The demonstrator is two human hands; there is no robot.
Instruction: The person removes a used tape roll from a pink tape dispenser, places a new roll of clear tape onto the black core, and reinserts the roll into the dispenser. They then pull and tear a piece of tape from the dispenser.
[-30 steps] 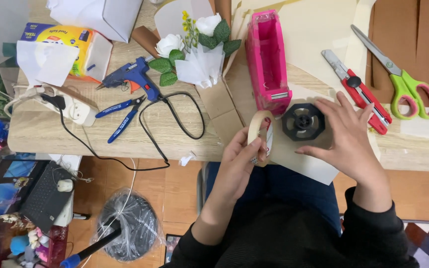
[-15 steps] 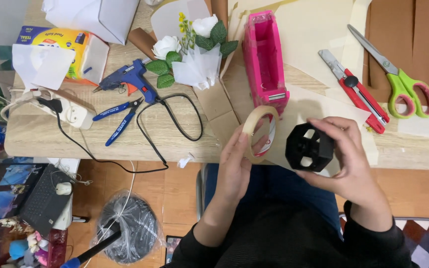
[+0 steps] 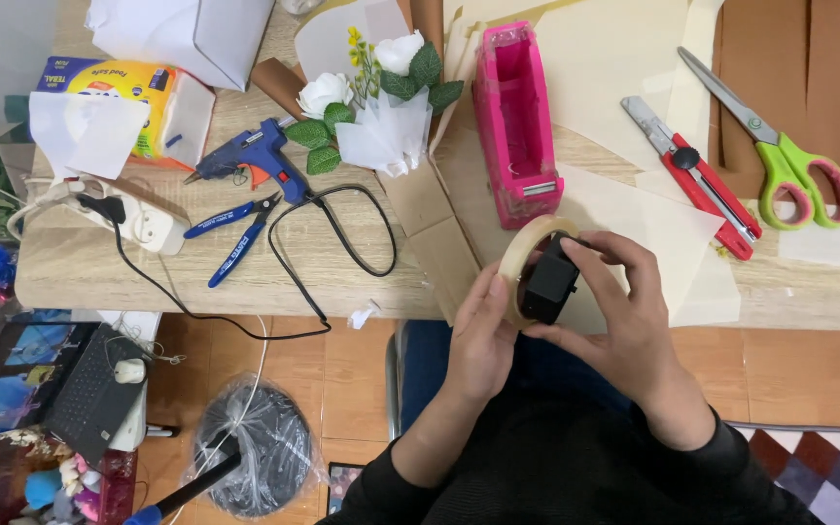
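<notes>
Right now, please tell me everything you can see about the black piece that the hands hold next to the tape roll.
The black piece is a small, chunky part, apparently matte plastic, with a round, hub-like form; its finer details are too dark to tell. It is held just above the table edge, in front of the pink tape dispenser. The right hand grips it with fingers over its top and side. It sits partly inside the ring of the beige tape roll, which the left hand supports.

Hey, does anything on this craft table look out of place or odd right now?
The pink tape dispenser sits empty; its tape roll and black core are out, held by the left hand and right hand.
</notes>
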